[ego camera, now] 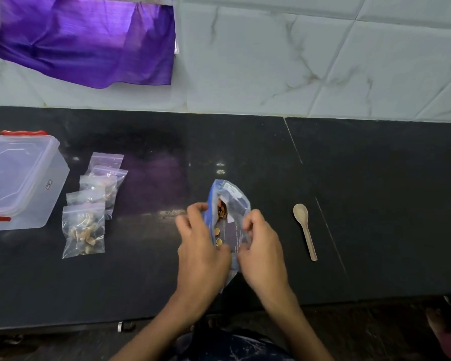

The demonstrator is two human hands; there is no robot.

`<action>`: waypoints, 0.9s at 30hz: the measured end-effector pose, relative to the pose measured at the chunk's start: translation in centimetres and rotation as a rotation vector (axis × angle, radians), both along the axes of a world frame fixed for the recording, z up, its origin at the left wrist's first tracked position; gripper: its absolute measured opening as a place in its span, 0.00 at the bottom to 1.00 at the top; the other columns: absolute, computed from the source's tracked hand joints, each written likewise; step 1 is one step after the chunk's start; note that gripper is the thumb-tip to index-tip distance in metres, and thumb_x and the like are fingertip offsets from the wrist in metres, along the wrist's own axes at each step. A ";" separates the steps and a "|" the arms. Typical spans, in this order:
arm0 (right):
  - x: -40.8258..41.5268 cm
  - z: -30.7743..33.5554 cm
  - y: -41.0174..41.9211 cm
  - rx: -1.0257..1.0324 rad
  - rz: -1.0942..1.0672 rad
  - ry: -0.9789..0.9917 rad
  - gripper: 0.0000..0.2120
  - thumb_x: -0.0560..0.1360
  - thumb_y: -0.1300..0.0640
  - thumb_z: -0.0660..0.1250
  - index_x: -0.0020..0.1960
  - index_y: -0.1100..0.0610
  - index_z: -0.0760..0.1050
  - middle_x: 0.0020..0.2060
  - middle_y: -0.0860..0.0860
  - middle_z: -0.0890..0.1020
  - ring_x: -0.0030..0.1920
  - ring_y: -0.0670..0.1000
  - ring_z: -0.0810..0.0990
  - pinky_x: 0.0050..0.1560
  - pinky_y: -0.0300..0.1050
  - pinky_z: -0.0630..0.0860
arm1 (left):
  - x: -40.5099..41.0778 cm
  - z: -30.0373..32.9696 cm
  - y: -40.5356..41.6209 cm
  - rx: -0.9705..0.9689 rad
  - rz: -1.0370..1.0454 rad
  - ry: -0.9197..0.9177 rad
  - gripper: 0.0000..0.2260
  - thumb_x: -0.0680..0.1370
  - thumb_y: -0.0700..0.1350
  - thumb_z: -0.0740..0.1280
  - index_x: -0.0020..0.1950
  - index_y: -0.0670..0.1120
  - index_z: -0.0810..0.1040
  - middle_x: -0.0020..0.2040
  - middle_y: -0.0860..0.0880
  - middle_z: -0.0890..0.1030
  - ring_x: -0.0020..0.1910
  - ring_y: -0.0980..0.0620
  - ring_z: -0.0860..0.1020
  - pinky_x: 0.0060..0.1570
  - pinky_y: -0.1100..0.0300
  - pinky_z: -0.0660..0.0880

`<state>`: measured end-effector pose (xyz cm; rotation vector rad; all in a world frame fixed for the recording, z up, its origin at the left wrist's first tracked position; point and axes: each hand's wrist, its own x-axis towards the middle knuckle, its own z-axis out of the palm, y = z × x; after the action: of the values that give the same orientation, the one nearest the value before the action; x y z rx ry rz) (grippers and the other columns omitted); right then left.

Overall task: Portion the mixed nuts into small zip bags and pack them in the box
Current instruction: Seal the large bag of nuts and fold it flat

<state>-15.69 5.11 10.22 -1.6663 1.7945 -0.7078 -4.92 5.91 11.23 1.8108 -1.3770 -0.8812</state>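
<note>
Clear small zip bags of mixed nuts (89, 204) lying filled in a row beside the translucent lidded plastic box with red clips (21, 178) — none packed yet. Between both hands, the blue-edged large nut pouch (229, 201) — left hand (201, 246) and right hand (263, 246) pinching its mouth edges.
</note>
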 end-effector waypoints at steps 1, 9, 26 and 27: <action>0.1 0.4 0.1 -0.024 0.064 0.041 0.15 0.72 0.66 0.64 0.47 0.49 0.62 0.40 0.43 0.70 0.42 0.45 0.72 0.36 0.37 0.65 | -0.1 0.4 0.1 0.010 -0.051 -0.090 0.25 0.72 0.42 0.69 0.62 0.55 0.59 0.54 0.53 0.62 0.40 0.53 0.75 0.41 0.54 0.73; -5.6 1.7 -9.7 0.504 -0.060 -0.500 0.22 0.78 0.41 0.57 0.61 0.57 0.73 0.56 0.53 0.79 0.51 0.48 0.78 0.51 0.46 0.78 | 6.2 0.9 -8.5 0.270 -0.040 -0.081 0.32 0.74 0.66 0.61 0.65 0.42 0.72 0.59 0.42 0.75 0.55 0.42 0.76 0.55 0.50 0.73; -3.6 0.8 -14.6 0.812 0.424 -0.797 0.26 0.69 0.70 0.68 0.67 0.65 0.69 0.52 0.57 0.79 0.48 0.49 0.82 0.45 0.39 0.81 | 7.7 -0.4 -13.5 0.769 -0.641 0.632 0.17 0.71 0.48 0.68 0.57 0.40 0.78 0.43 0.45 0.83 0.39 0.52 0.82 0.39 0.58 0.81; -3.1 1.3 -14.2 0.711 0.391 -0.676 0.25 0.68 0.72 0.70 0.65 0.64 0.72 0.50 0.56 0.80 0.46 0.48 0.82 0.45 0.39 0.81 | 7.4 -0.3 -13.4 0.746 -0.621 0.543 0.18 0.69 0.47 0.70 0.56 0.41 0.79 0.43 0.46 0.84 0.40 0.52 0.82 0.42 0.57 0.81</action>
<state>-18.81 -9.05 11.53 -1.0581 1.0146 -0.3265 2.52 -7.54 10.92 1.4048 -1.3346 -2.2607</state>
